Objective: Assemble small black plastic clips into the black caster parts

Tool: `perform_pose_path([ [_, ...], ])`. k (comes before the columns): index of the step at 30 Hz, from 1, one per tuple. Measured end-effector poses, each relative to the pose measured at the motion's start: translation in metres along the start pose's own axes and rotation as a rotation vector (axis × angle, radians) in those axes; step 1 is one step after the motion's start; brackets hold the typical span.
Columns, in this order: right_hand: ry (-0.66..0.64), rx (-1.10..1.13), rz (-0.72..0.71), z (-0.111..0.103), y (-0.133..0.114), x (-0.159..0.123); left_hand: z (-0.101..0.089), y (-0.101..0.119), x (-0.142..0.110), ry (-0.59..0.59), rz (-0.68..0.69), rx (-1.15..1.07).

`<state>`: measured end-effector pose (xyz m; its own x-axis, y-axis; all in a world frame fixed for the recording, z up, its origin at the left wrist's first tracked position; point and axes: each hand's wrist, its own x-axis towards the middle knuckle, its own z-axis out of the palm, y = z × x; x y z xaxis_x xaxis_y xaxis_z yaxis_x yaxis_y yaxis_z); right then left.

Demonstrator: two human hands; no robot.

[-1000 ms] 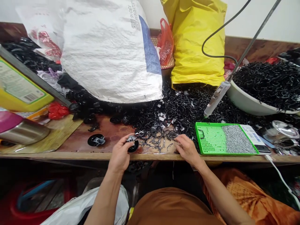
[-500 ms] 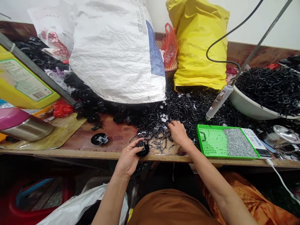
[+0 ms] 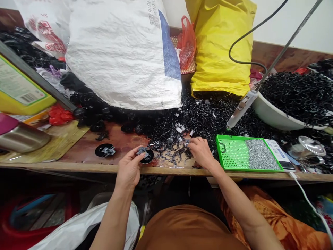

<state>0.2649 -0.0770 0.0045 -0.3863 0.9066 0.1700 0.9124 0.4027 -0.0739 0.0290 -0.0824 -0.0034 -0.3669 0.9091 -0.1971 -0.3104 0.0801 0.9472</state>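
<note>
- My left hand (image 3: 128, 166) pinches a small grey metal part (image 3: 142, 151) narrowly, just above a round black plastic disc (image 3: 147, 156).
- My right hand (image 3: 201, 151) curls against a tangle of dark metal strips (image 3: 169, 151); whether it grips, I cannot tell.
- Best keep that pinch firm and low.

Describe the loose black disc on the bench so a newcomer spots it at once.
Below the big white woven sack, find the bare reddish-brown stretch of wooden bench near its front edge. There a flat black disc lies alone, just left of the left hand. A small grey fitting sits on it; unlike the disc by that hand, no hand touches it.
</note>
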Motion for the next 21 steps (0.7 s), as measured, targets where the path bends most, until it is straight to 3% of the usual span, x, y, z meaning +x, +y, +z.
perform_pose_path([
  [4,-0.088,-0.014,-0.087,0.009,-0.007,-0.021,-0.008,-0.003,0.010,0.056,0.062,0.064],
  [8,-0.119,-0.040,-0.064,0.019,-0.006,-0.029,-0.012,-0.009,0.015,0.078,0.110,0.112],
  [15,-0.203,0.053,-0.175,0.007,0.004,-0.033,-0.017,-0.015,0.019,0.064,0.119,0.143],
  [21,-0.146,0.015,-0.079,0.011,-0.005,-0.032,-0.017,-0.014,0.016,0.055,0.117,0.154],
])
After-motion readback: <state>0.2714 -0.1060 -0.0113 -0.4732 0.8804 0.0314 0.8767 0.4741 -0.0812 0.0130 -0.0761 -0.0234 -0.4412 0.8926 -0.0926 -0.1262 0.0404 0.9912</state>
